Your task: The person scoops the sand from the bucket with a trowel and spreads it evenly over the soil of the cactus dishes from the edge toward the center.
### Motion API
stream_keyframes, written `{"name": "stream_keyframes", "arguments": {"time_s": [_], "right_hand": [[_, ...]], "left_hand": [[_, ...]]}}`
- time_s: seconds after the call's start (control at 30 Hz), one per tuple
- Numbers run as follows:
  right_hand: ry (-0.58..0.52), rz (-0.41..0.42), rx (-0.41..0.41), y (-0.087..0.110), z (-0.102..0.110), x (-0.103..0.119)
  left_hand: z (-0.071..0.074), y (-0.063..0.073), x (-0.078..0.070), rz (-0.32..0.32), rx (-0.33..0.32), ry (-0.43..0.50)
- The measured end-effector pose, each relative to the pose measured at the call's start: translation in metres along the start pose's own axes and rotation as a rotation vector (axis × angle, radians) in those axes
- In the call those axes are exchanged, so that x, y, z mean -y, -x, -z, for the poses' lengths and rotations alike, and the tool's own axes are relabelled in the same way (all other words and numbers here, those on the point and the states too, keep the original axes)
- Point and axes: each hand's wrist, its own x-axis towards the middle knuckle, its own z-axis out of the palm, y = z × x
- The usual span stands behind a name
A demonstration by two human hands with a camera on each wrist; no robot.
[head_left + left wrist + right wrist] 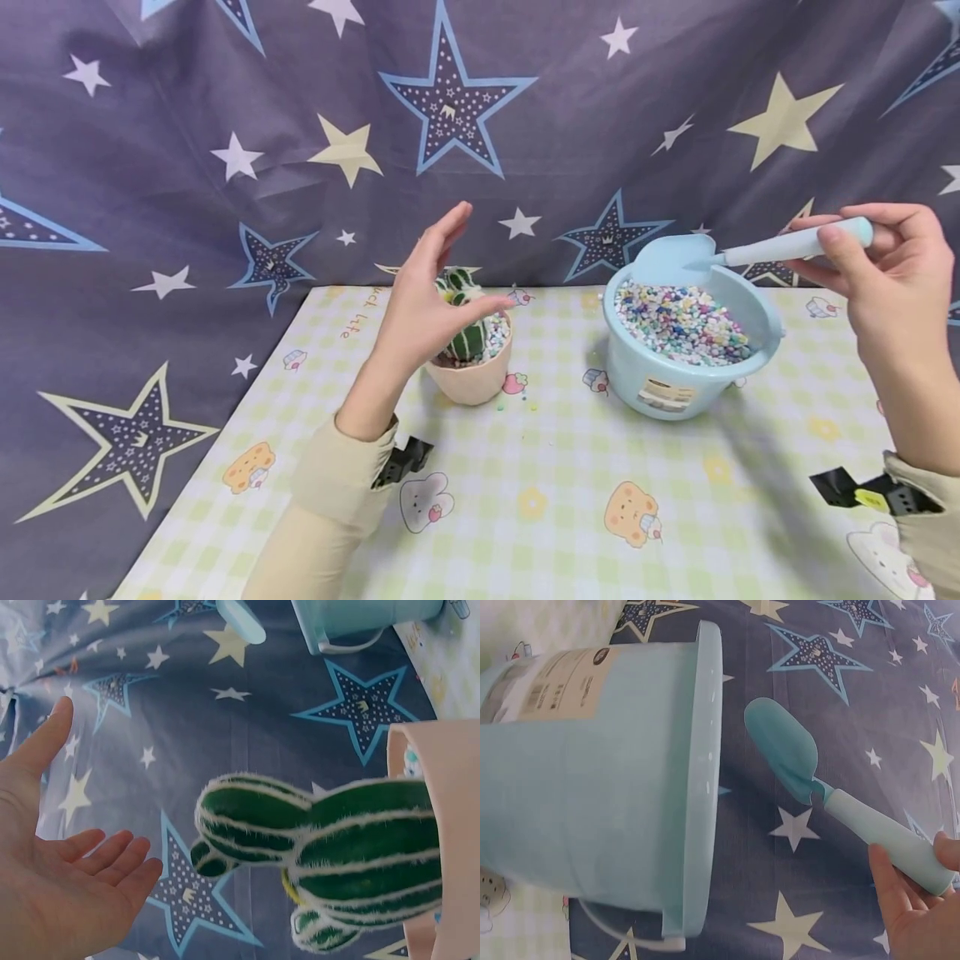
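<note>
At frame centre the left hand (429, 304) was spread near a cactus (468, 340); at right, the right hand (896, 271) pinched a shovel (783, 247).

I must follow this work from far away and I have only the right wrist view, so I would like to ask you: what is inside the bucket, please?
Observer: The head view shows many small multicoloured stones in the light blue bucket.
Operator: Thank you. And on the left side, is something being held?
Observer: No. The left hand is open near the cactus, and the left wrist view shows a gap between them.
Operator: I understand. In what does this plant stand?
Observer: In a pale pink pot, which stands on the checked cloth.
</note>
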Motion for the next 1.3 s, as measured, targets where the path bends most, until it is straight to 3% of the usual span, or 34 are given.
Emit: {"name": "stream_keyframes", "arguments": {"time_s": [0.3,0.43,0.83,1.03,1.3], "right_hand": [[-0.077,0.017,-0.041,0.005,0.013,0.002],[-0.04,0.009,-0.06,0.006,0.018,0.002],[-0.075,-0.006,-0.053,0.012,0.031,-0.001],[-0.073,0.003,-0.047,0.013,0.035,-0.002],[-0.072,0.011,-0.077,0.014,0.039,-0.004]], "left_hand": [[-0.013,-0.002,-0.005,-0.004,0.037,-0.006],[-0.017,-0.003,-0.006,-0.016,0.042,-0.008],[-0.033,-0.004,-0.015,-0.021,0.069,0.036],[-0.042,-0.005,-0.017,-0.053,0.081,0.018],[-0.052,-0.006,-0.021,-0.043,0.128,0.018]]}}
